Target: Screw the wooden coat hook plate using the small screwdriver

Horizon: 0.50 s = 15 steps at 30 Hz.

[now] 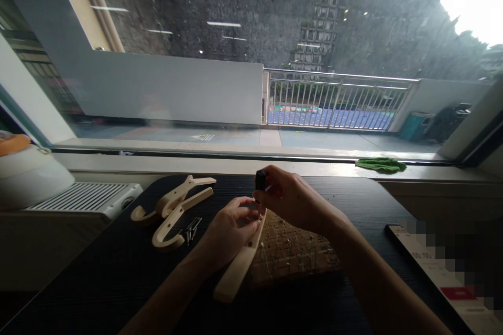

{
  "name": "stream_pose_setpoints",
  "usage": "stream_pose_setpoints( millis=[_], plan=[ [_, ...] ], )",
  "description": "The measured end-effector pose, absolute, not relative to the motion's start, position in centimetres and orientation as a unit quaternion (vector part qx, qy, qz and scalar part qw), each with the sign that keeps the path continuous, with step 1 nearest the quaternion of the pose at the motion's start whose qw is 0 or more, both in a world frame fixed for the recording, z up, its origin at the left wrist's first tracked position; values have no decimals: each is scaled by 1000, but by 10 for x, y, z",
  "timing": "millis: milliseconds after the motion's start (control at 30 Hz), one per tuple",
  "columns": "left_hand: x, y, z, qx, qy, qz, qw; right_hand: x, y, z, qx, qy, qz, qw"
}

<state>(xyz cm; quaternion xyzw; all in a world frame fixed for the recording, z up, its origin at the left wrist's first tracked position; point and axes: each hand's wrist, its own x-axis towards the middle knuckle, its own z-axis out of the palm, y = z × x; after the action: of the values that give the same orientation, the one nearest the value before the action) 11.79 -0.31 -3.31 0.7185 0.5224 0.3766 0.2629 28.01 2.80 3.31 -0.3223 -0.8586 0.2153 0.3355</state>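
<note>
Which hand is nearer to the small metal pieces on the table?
Left. The left hand is just right of the small metal pieces, not touching them; the right hand is farther right, holding the black-handled screwdriver.

left hand (231, 225): lower on my feed, thumb and fingers curled toward each other
right hand (288, 188): held a bit higher, thumb and fingers pinched pretty snug
left forearm (168, 293), right forearm (377, 267): bare, both angling inward
</note>
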Motion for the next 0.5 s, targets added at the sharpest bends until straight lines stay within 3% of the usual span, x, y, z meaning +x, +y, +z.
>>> stream_pose_setpoints(
  millis=[267,433,500],
  plan=[
    [117,-3,-27,718,523,362,282,278,26,33,-324,-856,228,333],
    [115,-4,-30,706,531,364,297,298,32,47,-348,-821,185,412],
    [115,-5,-32,696,533,363,316,305,38,45,-381,-819,182,389]
  ],
)
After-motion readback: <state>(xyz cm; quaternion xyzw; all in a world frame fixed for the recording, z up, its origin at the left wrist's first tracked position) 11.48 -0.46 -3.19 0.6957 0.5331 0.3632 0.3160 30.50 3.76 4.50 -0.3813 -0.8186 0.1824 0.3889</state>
